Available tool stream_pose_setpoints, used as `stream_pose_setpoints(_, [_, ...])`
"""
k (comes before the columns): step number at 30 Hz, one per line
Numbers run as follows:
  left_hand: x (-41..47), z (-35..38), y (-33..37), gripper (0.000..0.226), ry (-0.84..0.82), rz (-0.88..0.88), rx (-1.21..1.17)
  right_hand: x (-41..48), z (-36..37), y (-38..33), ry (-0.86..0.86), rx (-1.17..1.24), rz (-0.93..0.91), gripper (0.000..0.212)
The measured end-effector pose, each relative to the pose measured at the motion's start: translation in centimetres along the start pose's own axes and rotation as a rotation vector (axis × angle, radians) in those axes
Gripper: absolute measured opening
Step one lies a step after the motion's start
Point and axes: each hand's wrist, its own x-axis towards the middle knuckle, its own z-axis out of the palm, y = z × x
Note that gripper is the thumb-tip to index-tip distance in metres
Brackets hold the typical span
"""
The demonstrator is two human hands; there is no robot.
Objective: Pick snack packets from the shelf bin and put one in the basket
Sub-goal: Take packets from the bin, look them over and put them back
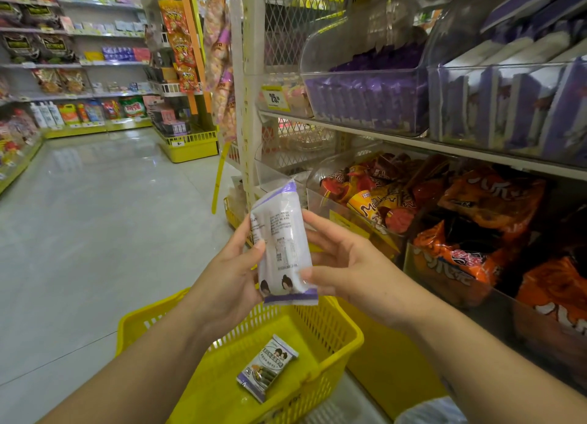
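Note:
A white and purple snack packet (283, 245) stands upright between both hands, its printed back facing me. My left hand (233, 264) holds its left edge with the thumb on the front. My right hand (344, 264) pinches its right edge with thumb and fingers. Directly below hangs a yellow plastic basket (336, 334). One matching small packet (266, 368) lies face up on the basket's floor. Clear shelf bins of purple packets (365, 96) sit on the upper shelf to the right.
Lower clear bins hold red and orange snack bags (476, 233) close to my right arm. A cream shelf post (251, 83) rises just behind the held packet. The tiled aisle floor (95, 217) stretches left toward far shelves and a yellow display stand (190, 147).

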Motion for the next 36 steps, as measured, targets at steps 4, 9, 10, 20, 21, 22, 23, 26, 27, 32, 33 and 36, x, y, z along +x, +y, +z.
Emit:
stream_pose_setpoints(4, [0.1, -0.1, 0.1, 0.048, 0.055, -0.059, -0.118, -0.1, -0.2, -0.2, -0.110, 0.006, 0.013, 0.078])
stream_pose_setpoints(9, [0.1, -0.2, 0.3, 0.059, 0.108, -0.066, -0.123, -0.1, -0.3, -0.1, -0.128, 0.054, 0.029, 0.078])
stream_pose_setpoints(10, [0.1, -0.2, 0.4, 0.065, 0.112, -0.068, -0.130, 0.0, -0.4, 0.0, -0.118, 0.074, 0.031, 0.077])
stream_pose_setpoints(20, [-0.6, 0.6, 0.8, 0.071, 0.056, 0.073, 0.068, -0.1, -0.8, -0.3, -0.095, 0.250, 0.096, 0.067])
stream_pose_setpoints(21, [-0.7, 0.8, 0.7, 0.068, 0.033, 0.077, 0.075, -0.1, -0.6, -0.3, -0.079, 0.238, 0.091, 0.060])
stream_pose_setpoints(22, [-0.7, 1.0, 0.5, 0.062, 0.016, 0.079, 0.094, -0.1, -0.4, -0.2, -0.049, 0.173, 0.082, 0.054])
stream_pose_setpoints(23, [-0.8, 1.1, 0.3, 0.055, 0.008, 0.082, 0.134, -0.1, -0.2, -0.1, -0.010, 0.071, 0.067, 0.051])
stream_pose_setpoints(26, [-0.7, 1.2, -0.3, 0.045, 0.004, 0.108, 0.380, 0.0, 0.3, 0.2, 0.053, -0.177, 0.033, 0.051])
stream_pose_setpoints(27, [-0.7, 1.2, -0.3, 0.047, 0.009, 0.119, 0.455, 0.0, 0.5, 0.2, 0.058, -0.214, 0.030, 0.052])
stream_pose_setpoints(32, [-0.5, 1.3, -0.5, 0.073, 0.025, 0.149, 0.620, -0.2, 0.9, 0.0, 0.058, -0.358, 0.021, 0.056])
stream_pose_setpoints(33, [-0.4, 1.2, -0.6, 0.076, 0.029, 0.146, 0.633, -0.3, 1.0, -0.2, 0.049, -0.375, 0.025, 0.057])
stream_pose_setpoints(36, [-0.4, 0.8, -0.6, 0.065, 0.040, 0.151, 0.635, -0.4, 1.3, -0.5, 0.031, -0.386, 0.037, 0.061])
